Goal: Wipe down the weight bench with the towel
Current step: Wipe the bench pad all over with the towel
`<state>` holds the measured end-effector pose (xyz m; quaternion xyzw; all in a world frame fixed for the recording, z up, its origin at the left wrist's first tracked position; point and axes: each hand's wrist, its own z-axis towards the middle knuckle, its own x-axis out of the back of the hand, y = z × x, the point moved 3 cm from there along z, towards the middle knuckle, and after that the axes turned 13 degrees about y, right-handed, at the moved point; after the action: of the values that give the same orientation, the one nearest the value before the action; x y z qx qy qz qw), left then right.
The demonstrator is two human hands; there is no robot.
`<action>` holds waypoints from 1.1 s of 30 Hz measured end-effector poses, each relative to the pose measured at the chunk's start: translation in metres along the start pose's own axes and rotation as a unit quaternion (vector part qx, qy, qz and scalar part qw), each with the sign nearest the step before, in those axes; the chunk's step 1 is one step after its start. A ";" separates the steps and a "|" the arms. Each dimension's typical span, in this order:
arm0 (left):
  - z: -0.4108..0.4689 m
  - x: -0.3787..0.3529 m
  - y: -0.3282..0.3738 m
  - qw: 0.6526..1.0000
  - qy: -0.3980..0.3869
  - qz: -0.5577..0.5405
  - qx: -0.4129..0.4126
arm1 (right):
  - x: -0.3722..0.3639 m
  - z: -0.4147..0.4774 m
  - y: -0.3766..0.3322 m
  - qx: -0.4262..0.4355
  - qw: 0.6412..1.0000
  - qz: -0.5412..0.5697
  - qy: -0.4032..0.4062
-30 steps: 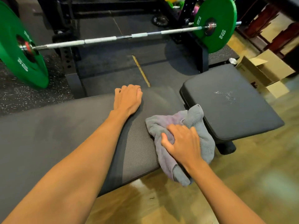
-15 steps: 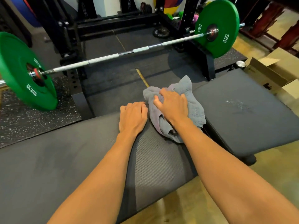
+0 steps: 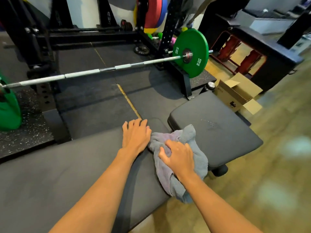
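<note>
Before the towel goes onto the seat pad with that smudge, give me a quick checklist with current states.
1. Towel under the right hand, bunched and pressed on the bench: ok.
2. Left hand flat on the back pad, bracing, off the towel: ok.
3. Path from towel to seat pad free of objects: ok.
4. Whitish smudge on the seat pad wiped: not ok, untouched.
5. Towel clean or damp enough: cannot tell.
6. Barbell resting clear of the bench: ok.
</note>
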<state>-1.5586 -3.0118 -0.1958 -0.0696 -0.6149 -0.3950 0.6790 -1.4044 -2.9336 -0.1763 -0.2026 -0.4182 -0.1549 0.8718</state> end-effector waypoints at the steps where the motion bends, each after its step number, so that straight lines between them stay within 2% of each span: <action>1: 0.003 -0.004 0.004 1.000 -0.003 -0.006 0.006 | -0.001 0.000 0.002 0.004 1.000 0.004 0.001; 5: 0.011 -0.012 0.015 0.999 0.038 -0.023 0.025 | -0.003 0.001 0.004 -0.003 0.999 0.029 0.017; 11: 0.014 0.000 0.050 0.983 0.106 -0.065 0.132 | 0.010 0.023 0.036 -0.004 0.990 0.141 -0.006; 14: 0.025 -0.012 0.096 0.977 0.099 -0.108 0.156 | 0.036 0.058 0.087 0.030 0.990 0.134 0.020; 18: 0.056 -0.045 0.168 0.980 0.059 -0.147 0.122 | 0.064 0.090 0.169 0.101 0.987 0.107 0.062; 19: 0.062 -0.054 0.180 0.980 0.048 -0.155 0.118 | 0.064 0.091 0.188 0.107 0.989 0.091 0.051; 21: 0.070 -0.071 0.194 0.980 0.033 -0.155 0.121 | 0.054 0.083 0.212 0.085 0.995 0.040 -0.030; 23: 0.074 -0.082 0.197 0.983 0.027 -0.130 0.126 | 0.038 0.067 0.217 0.044 0.993 0.007 -0.108; 24: 0.077 -0.082 0.197 0.984 0.032 -0.120 0.127 | 0.031 0.061 0.212 0.035 0.992 -0.001 -0.118; 26: 0.085 -0.085 0.190 0.980 0.041 -0.125 0.147 | 0.023 0.055 0.202 0.039 0.993 -0.017 -0.109; 31: 0.089 -0.085 0.168 0.957 0.039 -0.214 0.189 | 0.018 0.055 0.190 0.113 0.993 -0.018 -0.041; 33: 0.096 -0.093 0.153 0.936 0.036 -0.262 0.234 | 0.003 0.070 0.180 0.120 0.992 -0.007 -0.029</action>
<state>-1.5326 -2.8107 -0.1960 0.2689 -0.6611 -0.4061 0.5707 -1.3704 -2.7440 -0.1748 -0.0983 -0.4606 -0.1041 0.8760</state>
